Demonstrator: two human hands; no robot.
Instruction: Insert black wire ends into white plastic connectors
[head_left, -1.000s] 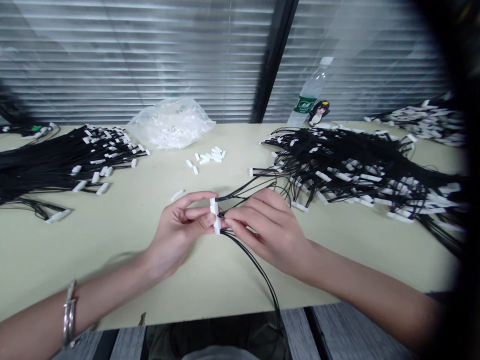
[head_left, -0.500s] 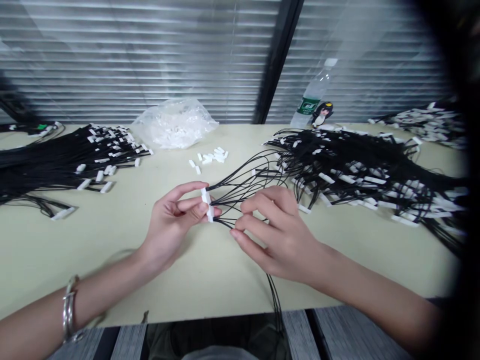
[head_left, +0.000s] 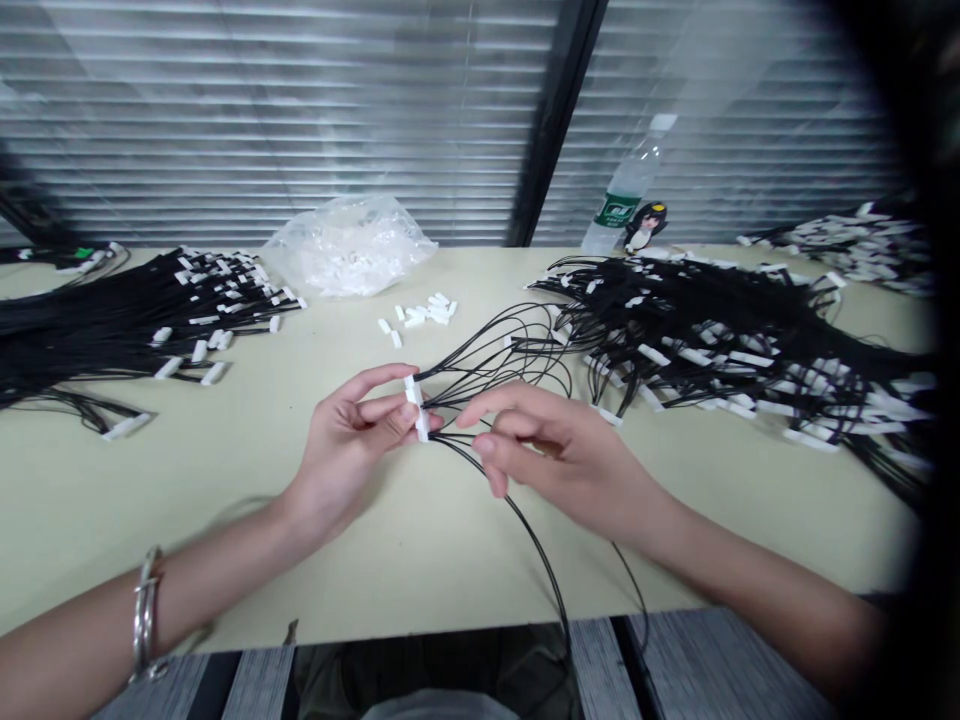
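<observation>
My left hand [head_left: 367, 425] pinches a slim white connector [head_left: 416, 410] upright between thumb and fingers. Black wires [head_left: 487, 350] fan out from its right side, some arching toward the pile on the right. Others curve down past the table's front edge. Just right of the connector is my right hand [head_left: 551, 450], among the lower wires, its index finger stretched out and apart from the thumb. One wire passes behind this hand and hangs below it. Whether the curled fingers touch a wire is hard to see.
Black wire bundles with white connectors lie at the left [head_left: 97, 320] and right [head_left: 735, 330]. Small white pieces [head_left: 424, 315] are scattered before a clear plastic bag [head_left: 352, 250]. A bottle [head_left: 622, 190] and a penguin-like figure [head_left: 646, 228] stand at the back by the blinds [head_left: 300, 110].
My right hand has opened its index finger away from the thumb and shifted slightly right. The hanging lower wires have swung right and spread apart. My left hand keeps its hold on the connector.
</observation>
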